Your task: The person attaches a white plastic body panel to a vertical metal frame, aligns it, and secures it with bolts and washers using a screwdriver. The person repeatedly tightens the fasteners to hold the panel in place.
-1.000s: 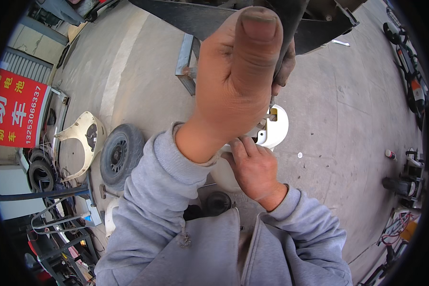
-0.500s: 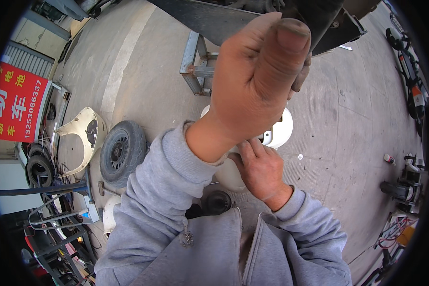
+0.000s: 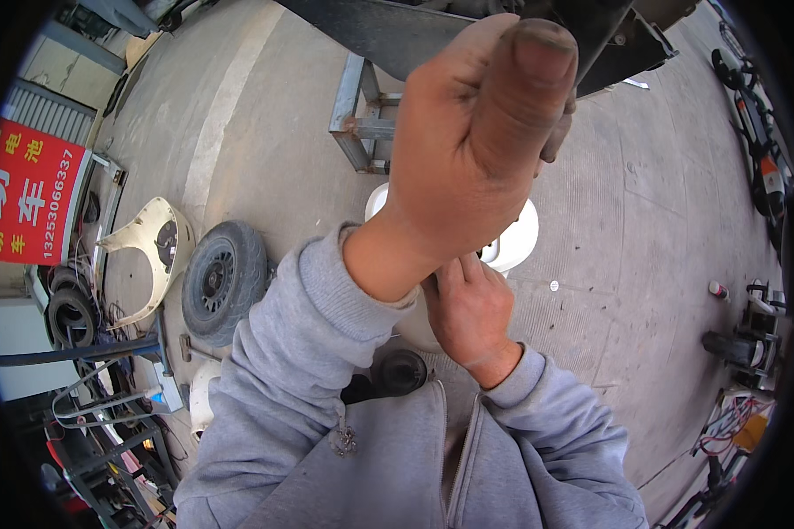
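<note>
My left hand [image 3: 468,132] is raised close to the view, thumb up and fingers curled round toward the right. Whatever they close on is hidden behind the hand. A dark rounded part [image 3: 607,44] of the black vehicle body [image 3: 370,35] shows just beyond the thumb. Lower down, my right hand [image 3: 475,313] has its fingers drawn together beneath my left wrist, at the edge of a glossy white part [image 3: 516,236]. What its fingertips grip cannot be made out. Most of the white part is covered by my hands.
A metal stand [image 3: 351,119] is under the vehicle body. On the left lie a wheel [image 3: 225,282], a cream panel [image 3: 172,251] and a hammer [image 3: 187,347]. A black round object [image 3: 399,372] sits near my body. Scooters [image 3: 767,172] line the right side.
My right hand has shifted slightly left and up, further under my left wrist. The left hand keeps its curled pose, its thumb a little higher in view.
</note>
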Tool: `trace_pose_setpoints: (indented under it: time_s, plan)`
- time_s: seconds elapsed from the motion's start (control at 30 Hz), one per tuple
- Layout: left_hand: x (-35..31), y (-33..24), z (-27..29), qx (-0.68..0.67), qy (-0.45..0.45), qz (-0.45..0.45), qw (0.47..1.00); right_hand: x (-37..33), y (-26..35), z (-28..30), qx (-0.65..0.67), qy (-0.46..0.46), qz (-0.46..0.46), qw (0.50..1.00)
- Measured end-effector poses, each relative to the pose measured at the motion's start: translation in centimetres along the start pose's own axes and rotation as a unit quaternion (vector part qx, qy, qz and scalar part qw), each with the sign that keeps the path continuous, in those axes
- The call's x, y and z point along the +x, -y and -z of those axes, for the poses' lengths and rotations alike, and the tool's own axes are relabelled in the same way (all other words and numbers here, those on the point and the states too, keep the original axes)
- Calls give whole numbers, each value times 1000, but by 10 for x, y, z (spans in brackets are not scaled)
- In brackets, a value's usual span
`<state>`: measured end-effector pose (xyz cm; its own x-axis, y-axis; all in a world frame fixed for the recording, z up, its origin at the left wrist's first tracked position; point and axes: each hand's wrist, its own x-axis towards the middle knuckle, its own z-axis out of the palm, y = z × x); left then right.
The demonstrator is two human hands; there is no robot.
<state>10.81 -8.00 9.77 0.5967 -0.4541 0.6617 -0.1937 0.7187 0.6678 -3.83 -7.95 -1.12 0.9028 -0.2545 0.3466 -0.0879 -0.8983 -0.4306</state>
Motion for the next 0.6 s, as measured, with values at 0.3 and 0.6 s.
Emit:
trace_pose_setpoints:
  time_s: [0.3, 0.6]
  plan:
    - [-1, -3, 1, 11, 4, 18, 1000, 0, 0, 2, -5, 8, -6, 1000]
    - [-5, -7, 7, 43, -1, 56, 997, -2, 2, 0, -9, 1, -8, 1000]
